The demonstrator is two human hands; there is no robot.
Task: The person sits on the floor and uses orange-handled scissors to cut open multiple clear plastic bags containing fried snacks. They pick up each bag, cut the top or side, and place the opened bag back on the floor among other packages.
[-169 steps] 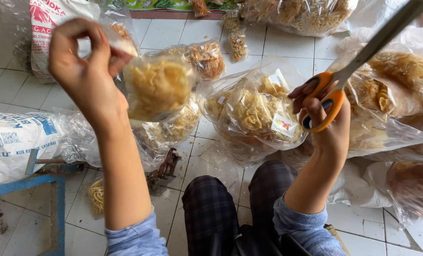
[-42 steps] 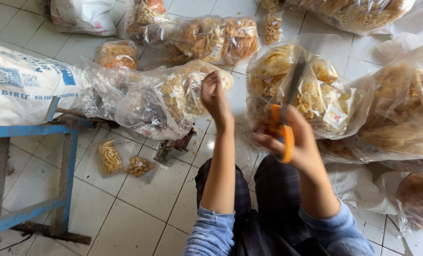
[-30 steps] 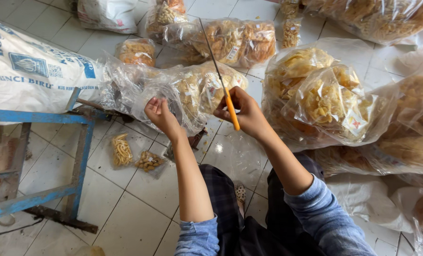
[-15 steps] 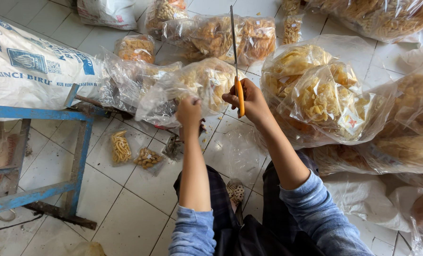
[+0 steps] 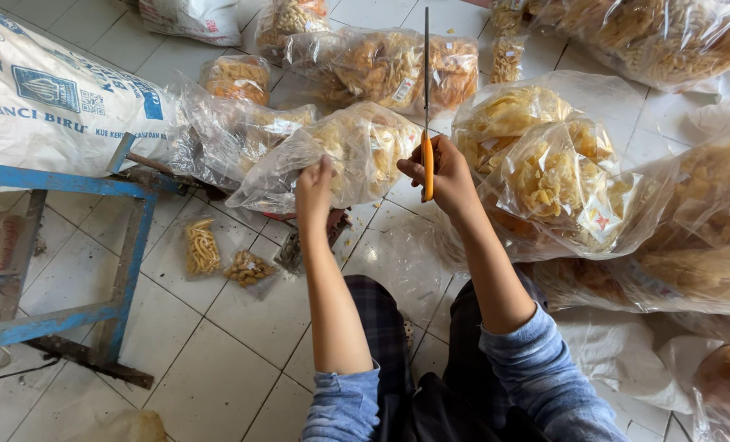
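Note:
My left hand (image 5: pixel 313 187) reaches forward and grips the near end of a clear plastic bag of pale yellow crackers (image 5: pixel 357 151) that lies on the tiled floor. My right hand (image 5: pixel 447 173) holds orange-handled scissors (image 5: pixel 427 106), their blades pointing straight away from me, just right of that bag. Both forearms stretch out from blue sleeves above my dark checked trousers.
Many clear bags of crackers (image 5: pixel 561 176) crowd the floor ahead and to the right. A large white printed sack (image 5: pixel 46 98) lies at the left above a blue metal frame (image 5: pixel 128 262). Two small snack packets (image 5: pixel 222 258) lie on the tiles near the frame.
My view swung left and down. My left hand dropped from mid-air onto the cracker bag in front of me. My right hand turned the scissors so the blades point away.

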